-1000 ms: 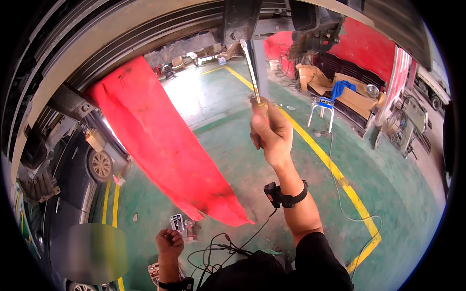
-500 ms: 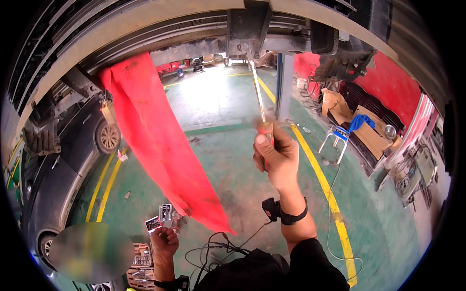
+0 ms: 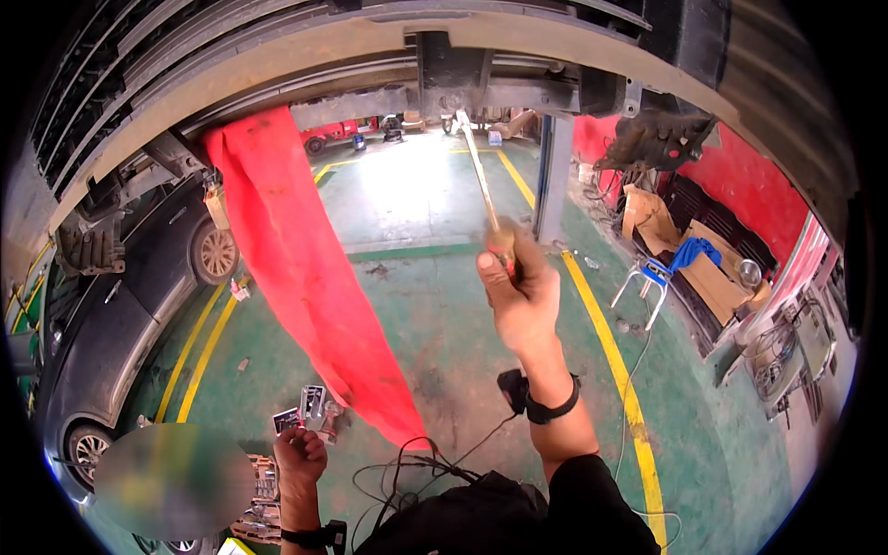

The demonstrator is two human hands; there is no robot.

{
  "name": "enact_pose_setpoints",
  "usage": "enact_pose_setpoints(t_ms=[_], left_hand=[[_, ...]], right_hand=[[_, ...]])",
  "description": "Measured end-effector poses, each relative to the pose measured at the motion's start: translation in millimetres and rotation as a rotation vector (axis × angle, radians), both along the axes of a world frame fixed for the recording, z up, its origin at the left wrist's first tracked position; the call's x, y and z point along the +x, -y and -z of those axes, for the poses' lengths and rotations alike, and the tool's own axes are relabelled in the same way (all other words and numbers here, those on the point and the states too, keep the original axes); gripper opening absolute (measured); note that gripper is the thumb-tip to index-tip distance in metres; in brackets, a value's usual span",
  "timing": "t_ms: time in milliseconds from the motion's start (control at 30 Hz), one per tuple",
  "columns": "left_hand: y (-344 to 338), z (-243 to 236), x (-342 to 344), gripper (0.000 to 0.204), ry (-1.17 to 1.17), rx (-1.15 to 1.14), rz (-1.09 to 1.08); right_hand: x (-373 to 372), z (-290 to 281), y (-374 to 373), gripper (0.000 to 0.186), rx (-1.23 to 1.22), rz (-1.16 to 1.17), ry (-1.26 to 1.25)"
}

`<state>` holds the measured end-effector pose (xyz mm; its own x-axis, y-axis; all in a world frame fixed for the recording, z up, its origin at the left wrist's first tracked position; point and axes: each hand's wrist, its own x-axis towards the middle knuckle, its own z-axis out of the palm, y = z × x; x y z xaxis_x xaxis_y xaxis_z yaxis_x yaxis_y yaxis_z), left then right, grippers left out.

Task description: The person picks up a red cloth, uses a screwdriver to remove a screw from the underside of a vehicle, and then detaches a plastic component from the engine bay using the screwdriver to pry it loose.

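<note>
My right hand (image 3: pixel 520 287) grips the red-and-yellow handle (image 3: pixel 502 242) of a long metal tool (image 3: pixel 477 171). The tool rises upright, slightly tilted, with its tip at a fitting on the dark crossmember (image 3: pixel 444 98) of the vehicle overhead; whether it is seated is unclear. Low at the left, my left hand (image 3: pixel 298 457) has curled fingers; anything inside them is hidden. Just beyond it are small tool boxes (image 3: pixel 313 400), beside it an open toolkit (image 3: pixel 268 476). A red sheet (image 3: pixel 305 277) hangs from the vehicle down the middle-left.
A dark car (image 3: pixel 139 291) stands at left. A lift post (image 3: pixel 553 176) rises right of the tool. Farther right are a blue stool (image 3: pixel 655 271), cardboard (image 3: pixel 647 213) and clutter. Black cables (image 3: pixel 407 462) loop below; yellow lines (image 3: pixel 601 342) mark the green floor (image 3: pixel 444 342).
My view has tilted, showing more of the undercarriage and far bay. My right hand stays on the handle, its fingers blurred in motion, the tip still overhead. My left hand remains low and curled.
</note>
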<state>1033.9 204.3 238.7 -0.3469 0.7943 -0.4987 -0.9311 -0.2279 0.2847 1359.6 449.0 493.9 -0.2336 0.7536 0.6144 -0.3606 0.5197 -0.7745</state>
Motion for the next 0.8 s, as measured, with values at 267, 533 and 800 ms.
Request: enact_pose_setpoints(t_ms=[267,533,800], left_hand=[[-25.4,-41.4,27.4,0.018,-0.172,0.018,0.041],[-43.2,-107.9,82.3,0.023,-0.632,0.055,-0.016],[-91.2,-206.7,140.8,0.022,-1.33,0.17,-0.006]], right_hand=[[5.1,-7.1,7.6,0.033,-0.138,-0.193,-0.043],[-2.6,-15.7,14.7,0.031,-0.179,-0.188,-0.068],[-12.8,6.1,11.7,0.029,-0.161,-0.187,-0.097]])
